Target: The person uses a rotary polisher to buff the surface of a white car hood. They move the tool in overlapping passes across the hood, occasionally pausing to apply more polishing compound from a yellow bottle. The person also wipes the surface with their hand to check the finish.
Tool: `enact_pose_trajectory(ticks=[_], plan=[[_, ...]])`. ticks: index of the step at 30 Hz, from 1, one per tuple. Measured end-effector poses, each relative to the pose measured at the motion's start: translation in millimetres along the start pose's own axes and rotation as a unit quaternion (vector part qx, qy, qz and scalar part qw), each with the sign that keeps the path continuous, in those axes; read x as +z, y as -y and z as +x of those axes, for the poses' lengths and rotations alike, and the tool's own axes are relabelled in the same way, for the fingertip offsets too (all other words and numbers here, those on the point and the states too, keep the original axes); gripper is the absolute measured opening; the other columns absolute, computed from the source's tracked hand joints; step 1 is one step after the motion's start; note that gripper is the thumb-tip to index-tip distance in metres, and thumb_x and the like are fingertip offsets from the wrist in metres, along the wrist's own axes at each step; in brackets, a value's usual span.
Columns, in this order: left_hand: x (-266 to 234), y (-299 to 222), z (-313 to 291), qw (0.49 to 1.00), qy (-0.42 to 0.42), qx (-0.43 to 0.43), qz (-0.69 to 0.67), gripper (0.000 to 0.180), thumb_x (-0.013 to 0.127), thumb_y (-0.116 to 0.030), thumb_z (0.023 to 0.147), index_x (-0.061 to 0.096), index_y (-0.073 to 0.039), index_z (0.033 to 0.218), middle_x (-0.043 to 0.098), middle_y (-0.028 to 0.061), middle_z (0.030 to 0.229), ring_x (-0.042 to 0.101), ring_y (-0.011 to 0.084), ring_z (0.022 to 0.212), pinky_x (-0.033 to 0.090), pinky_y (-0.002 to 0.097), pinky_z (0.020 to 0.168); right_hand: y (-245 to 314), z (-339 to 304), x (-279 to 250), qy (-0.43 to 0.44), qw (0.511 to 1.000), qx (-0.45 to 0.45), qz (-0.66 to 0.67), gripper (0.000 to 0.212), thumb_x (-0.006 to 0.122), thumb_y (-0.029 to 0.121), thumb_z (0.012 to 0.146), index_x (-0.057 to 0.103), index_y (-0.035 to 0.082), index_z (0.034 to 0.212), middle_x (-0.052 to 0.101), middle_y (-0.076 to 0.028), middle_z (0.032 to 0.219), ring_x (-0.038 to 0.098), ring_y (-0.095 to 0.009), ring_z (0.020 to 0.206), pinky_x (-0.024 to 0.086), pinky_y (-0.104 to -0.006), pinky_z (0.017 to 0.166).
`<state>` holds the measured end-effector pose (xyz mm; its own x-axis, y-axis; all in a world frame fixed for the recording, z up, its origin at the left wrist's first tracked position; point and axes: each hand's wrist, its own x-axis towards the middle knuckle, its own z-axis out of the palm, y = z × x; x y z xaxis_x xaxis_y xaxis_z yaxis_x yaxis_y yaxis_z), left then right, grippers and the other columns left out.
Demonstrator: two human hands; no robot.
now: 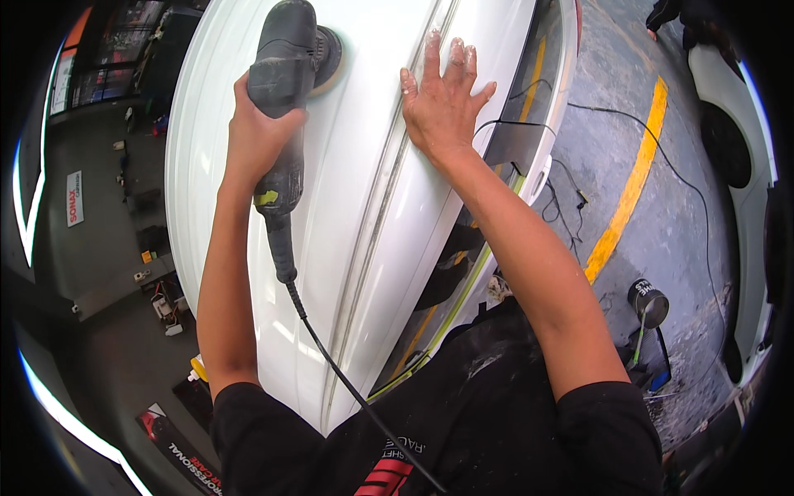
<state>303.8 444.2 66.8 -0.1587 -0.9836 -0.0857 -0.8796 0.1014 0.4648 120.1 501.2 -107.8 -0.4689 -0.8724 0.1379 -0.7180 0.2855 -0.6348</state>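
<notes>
Past my black shirt (471,413), my left hand (258,132) wraps the polisher (283,50) at eleven o'clock; I should keep its pad (332,81) flat, my right hand (444,116) splayed at one.

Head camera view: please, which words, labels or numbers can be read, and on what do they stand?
The wording is left out; lettering stands on:
White sign, left: mainly red.
Dark banner, lower left: white and red.
Black container, right: white.
Black shirt: pale, above red stripes.
Polisher in the left hand: none legible.
</notes>
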Motion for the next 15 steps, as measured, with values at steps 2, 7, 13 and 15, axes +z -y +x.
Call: enact_pose_trajectory(ticks=[2, 7, 13, 15], plan=[[2.3, -0.4, 2.0, 1.000, 0.003, 0.007, 0.016, 0.101, 0.082, -0.031, 0.070, 0.035, 0.003, 0.152, 0.067, 0.0230, 0.114, 0.071, 0.0289, 0.088, 0.059, 0.0396, 0.080, -0.2, 0.2, -0.1, 0.001, 1.000, 0.001, 0.001, 0.070, 0.039, 0.047, 0.112, 0.018, 0.015, 0.170, 0.021, -0.024, 0.170, 0.011, -0.043, 0.161, 0.012, -0.0839, 0.116], [-0.7, 3.5, -0.2, 1.000, -0.018, -0.015, 0.015, 0.102, 0.082, -0.032, 0.069, 0.035, 0.002, 0.152, 0.067, 0.0233, 0.115, 0.072, 0.0300, 0.089, 0.059, 0.0396, 0.081, 0.1, 0.5, 0.2, 0.005, 1.000, 0.001, -0.009, 0.071, 0.037, 0.049, 0.112, 0.016, 0.015, 0.171, 0.020, -0.024, 0.171, 0.010, -0.043, 0.161, 0.011, -0.0839, 0.116], [-3.4, 4.3, -9.0, 0.999, 0.004, -0.021, 0.027, 0.097, 0.079, -0.025, 0.075, 0.031, 0.000, 0.156, 0.072, 0.0251, 0.115, 0.075, 0.0346, 0.095, 0.061, 0.0421, 0.086, -1.7, 0.2, 2.8, -0.007, 1.000, -0.003, -0.014, 0.070, 0.035, 0.049, 0.112, 0.017, 0.015, 0.171, 0.021, -0.024, 0.171, 0.012, -0.043, 0.161, 0.011, -0.0837, 0.116], [2.1, 2.2, -13.2, 1.000, -0.012, -0.009, 0.002, 0.100, 0.082, -0.028, 0.071, 0.033, 0.002, 0.153, 0.067, 0.0240, 0.118, 0.072, 0.0318, 0.094, 0.059, 0.0409, 0.086, -2.3, -0.3, 2.7, -0.007, 1.000, -0.005, -0.013, 0.069, 0.035, 0.048, 0.113, 0.017, 0.015, 0.170, 0.022, -0.024, 0.171, 0.012, -0.043, 0.161, 0.011, -0.0838, 0.116]])
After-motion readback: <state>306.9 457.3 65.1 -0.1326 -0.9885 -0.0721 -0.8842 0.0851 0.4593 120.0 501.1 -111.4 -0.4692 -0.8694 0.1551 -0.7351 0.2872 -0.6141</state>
